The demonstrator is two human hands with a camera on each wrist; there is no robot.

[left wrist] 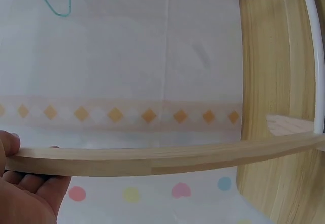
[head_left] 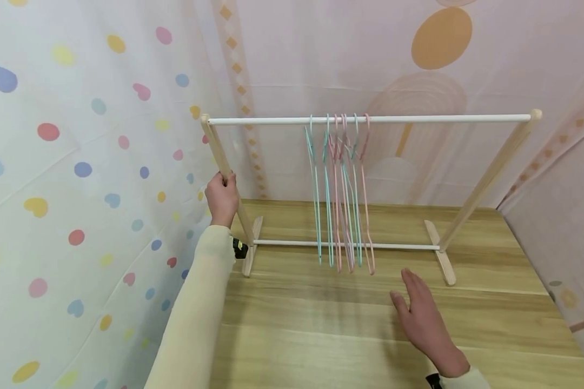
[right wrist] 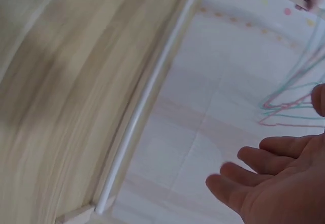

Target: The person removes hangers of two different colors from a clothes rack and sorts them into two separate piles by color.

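Wooden tabletop (head_left: 321, 335) carries our rack (head_left: 370, 119), long axis left to right, hangers (head_left: 340, 194) dangling mid-rail. Our left hand (head_left: 222, 197) clamps its left upright post (head_left: 226, 178); our right hand (head_left: 423, 319), fingers straight and slightly apart, hovers near the hangers.

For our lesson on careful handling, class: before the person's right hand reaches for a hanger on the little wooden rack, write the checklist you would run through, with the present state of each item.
1. Left hand grips the rack's left post: ok.
2. Right hand free, fingers straight, holding nothing: ok.
3. Hangers, pink and teal, all hooked on the top rail: ok.
4. Both rack feet resting on the table: ok, as far as the head view shows.
5. Hangers untangled from one another: cannot tell, they hang bunched close together.
6. Open table between right hand and hangers: ok.
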